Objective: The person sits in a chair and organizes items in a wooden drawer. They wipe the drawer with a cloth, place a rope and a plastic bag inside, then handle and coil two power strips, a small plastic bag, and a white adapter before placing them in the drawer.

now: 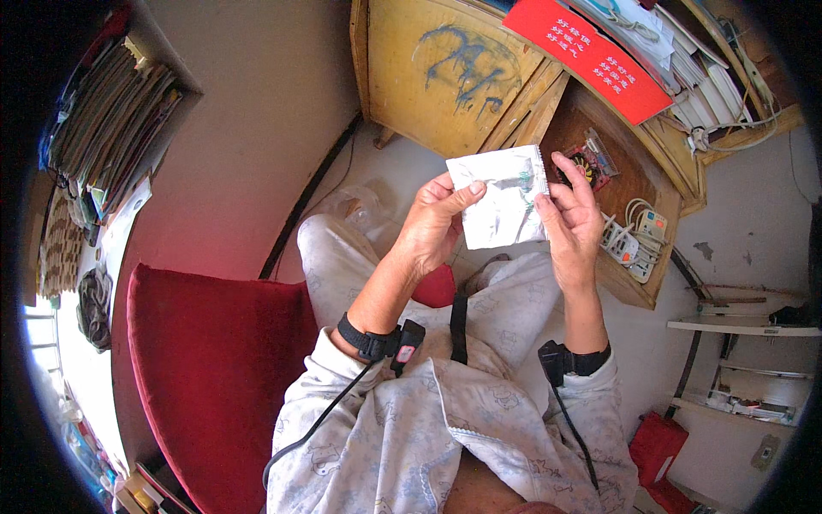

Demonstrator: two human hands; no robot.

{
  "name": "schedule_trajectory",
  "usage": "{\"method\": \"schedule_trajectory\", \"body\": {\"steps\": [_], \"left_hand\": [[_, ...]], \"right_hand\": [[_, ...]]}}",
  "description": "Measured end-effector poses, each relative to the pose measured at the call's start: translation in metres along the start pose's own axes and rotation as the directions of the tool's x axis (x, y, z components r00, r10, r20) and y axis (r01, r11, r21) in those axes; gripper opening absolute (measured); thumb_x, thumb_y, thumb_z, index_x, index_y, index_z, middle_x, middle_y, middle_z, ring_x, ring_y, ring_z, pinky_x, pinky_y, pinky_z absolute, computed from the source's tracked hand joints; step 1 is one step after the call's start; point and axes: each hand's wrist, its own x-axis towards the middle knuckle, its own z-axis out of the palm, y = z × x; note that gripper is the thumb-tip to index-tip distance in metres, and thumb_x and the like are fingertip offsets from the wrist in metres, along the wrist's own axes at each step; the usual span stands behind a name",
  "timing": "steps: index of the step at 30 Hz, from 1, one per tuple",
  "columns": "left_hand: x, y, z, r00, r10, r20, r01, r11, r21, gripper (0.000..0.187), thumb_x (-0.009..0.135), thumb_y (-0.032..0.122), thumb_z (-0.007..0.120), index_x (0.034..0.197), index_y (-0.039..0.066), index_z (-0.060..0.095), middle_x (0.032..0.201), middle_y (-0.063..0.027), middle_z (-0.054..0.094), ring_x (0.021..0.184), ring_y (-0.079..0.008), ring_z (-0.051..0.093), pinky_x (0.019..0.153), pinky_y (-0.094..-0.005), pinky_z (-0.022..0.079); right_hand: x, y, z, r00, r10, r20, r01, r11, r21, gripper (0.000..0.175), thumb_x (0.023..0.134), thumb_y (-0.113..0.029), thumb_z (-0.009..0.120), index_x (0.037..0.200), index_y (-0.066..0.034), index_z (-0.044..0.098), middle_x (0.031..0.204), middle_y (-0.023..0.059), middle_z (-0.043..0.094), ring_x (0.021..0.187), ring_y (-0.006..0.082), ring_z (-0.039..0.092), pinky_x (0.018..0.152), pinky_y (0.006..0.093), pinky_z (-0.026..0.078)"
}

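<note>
A square white foil sachet (pixel 498 205) with crimped edges and some green print is held up above the lap. My left hand (pixel 435 215) grips its left side, the thumb lying flat on the front face. At the right edge, my right hand (pixel 575 221) pinches the sachet between thumb and fingers, with the index finger raised away from it. Whether the sachet is sealed all round cannot be told. Each wrist wears a black strap with a small device and a cable.
A red chair (pixel 218 379) stands at the left. Ahead is a yellow wooden cabinet (pixel 443 70); its open drawer (pixel 642 186) holds power strips (pixel 632 247) and a fan-cooled circuit card (pixel 589 166). A red box (pixel 591 58) lies above. A white shelf (pixel 738 326) is at the right.
</note>
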Motion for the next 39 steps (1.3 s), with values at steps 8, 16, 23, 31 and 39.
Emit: {"method": "schedule_trajectory", "body": {"steps": [8, 16, 23, 31, 39], "left_hand": [[-0.002, 0.003, 0.004, 0.995, -0.078, 0.057, 0.083, 0.993, -0.086, 0.034, 0.094, 0.021, 0.061, 0.121, 0.000, 0.059, 0.115, -0.0107, 0.066, 0.104, -0.0203, 0.065, 0.093, -0.0364, 0.052], [-0.003, 0.002, 0.007, 0.993, -0.086, 0.082, 0.090, 0.994, -0.057, 0.044, 0.092, 0.029, 0.063, 0.125, 0.002, 0.055, 0.118, -0.0105, 0.064, 0.106, -0.0227, 0.064, 0.095, -0.0388, 0.051], [-0.007, 0.002, 0.007, 0.999, -0.048, 0.016, 0.048, 0.999, 0.016, 0.034, 0.087, 0.018, 0.071, 0.116, 0.002, 0.063, 0.107, -0.0078, 0.069, 0.095, -0.0159, 0.066, 0.087, -0.0318, 0.052], [-0.004, -0.003, 0.004, 0.997, 0.042, -0.059, -0.038, 0.997, 0.067, 0.025, 0.084, 0.013, 0.074, 0.105, 0.002, 0.066, 0.096, -0.0049, 0.070, 0.086, -0.0124, 0.064, 0.080, -0.0280, 0.051], [-0.002, -0.007, 0.002, 0.990, 0.124, -0.074, -0.088, 0.924, 0.373, 0.030, 0.088, 0.026, 0.070, 0.107, 0.004, 0.063, 0.104, -0.0036, 0.067, 0.095, -0.0115, 0.060, 0.084, -0.0274, 0.047]], "right_hand": [[0.002, 0.006, -0.004, 0.989, 0.115, 0.097, -0.135, 0.964, 0.230, 0.058, 0.087, 0.003, 0.062, 0.140, 0.0035, 0.039, 0.093, 0.0044, 0.066, 0.083, 0.0061, 0.056, 0.077, 0.0188, 0.041], [0.002, 0.004, 0.003, 0.984, 0.160, 0.075, -0.177, 0.904, 0.390, 0.056, 0.083, 0.005, 0.063, 0.136, 0.0019, 0.044, 0.087, 0.0030, 0.065, 0.080, 0.0068, 0.057, 0.076, 0.0192, 0.044], [0.000, 0.005, 0.004, 0.995, 0.084, 0.049, -0.092, 0.978, 0.186, 0.055, 0.087, 0.001, 0.064, 0.137, 0.0027, 0.043, 0.092, 0.0059, 0.067, 0.084, 0.0077, 0.059, 0.077, 0.0199, 0.045], [-0.005, 0.002, 0.014, 0.996, 0.007, 0.089, -0.016, 0.994, 0.109, 0.058, 0.085, 0.004, 0.066, 0.138, 0.0006, 0.043, 0.089, 0.0021, 0.065, 0.082, 0.0060, 0.058, 0.076, 0.0197, 0.046], [-0.005, 0.003, 0.010, 0.919, -0.391, 0.043, 0.377, 0.845, -0.379, 0.043, 0.081, 0.006, 0.067, 0.123, -0.0014, 0.059, 0.091, 0.0088, 0.069, 0.083, 0.0172, 0.064, 0.074, 0.0295, 0.049]]}}
